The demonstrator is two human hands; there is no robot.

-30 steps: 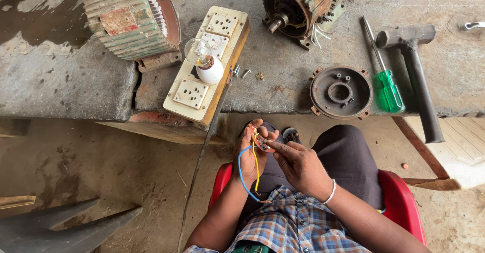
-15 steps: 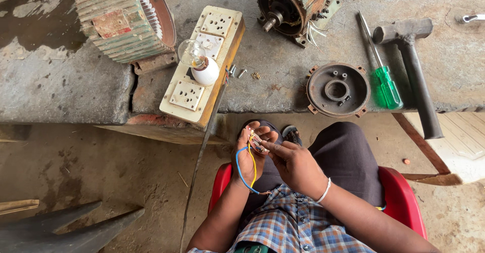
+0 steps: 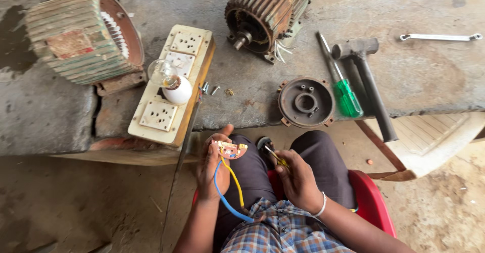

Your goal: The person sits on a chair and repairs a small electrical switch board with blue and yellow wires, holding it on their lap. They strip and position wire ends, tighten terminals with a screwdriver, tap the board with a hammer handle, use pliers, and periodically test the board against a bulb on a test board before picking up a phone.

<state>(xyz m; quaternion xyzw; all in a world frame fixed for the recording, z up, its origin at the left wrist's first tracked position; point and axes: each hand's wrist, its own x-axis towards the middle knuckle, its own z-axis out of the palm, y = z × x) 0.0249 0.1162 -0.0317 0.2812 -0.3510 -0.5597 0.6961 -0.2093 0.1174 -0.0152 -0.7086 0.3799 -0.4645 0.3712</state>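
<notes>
Your left hand (image 3: 214, 169) cradles the wired plug (image 3: 230, 149) face-up, exposing its terminals; your right hand (image 3: 298, 179) pinches a small screwdriver (image 3: 275, 156) angled toward it, above your lap.

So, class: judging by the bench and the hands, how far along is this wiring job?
Done: the motor is stripped, its end cover off and lying on the bench. In hand: the left hand holds a small terminal plate with blue and yellow wires; the right hand brings a small yellow-handled tool towards it. Left: the cover and loose screws are not yet refitted.
</notes>
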